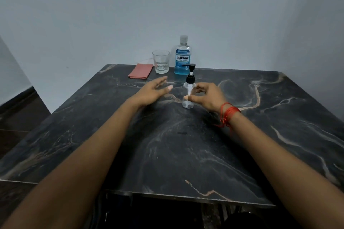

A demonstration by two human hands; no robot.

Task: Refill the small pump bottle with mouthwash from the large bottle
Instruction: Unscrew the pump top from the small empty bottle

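Right hand [206,96] curled by empty small pump bottle [189,95], grasp uncertain; left hand [154,90] spread, empty. Light, tippy, slick: best gripped mid-body.

The right hand [206,96] hides part of the small pump bottle [189,90]; whether its fingers touch it is unclear.

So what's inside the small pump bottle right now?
The small pump bottle looks empty: only its white dip tube shows through the clear wall. The right hand covers part of its side.
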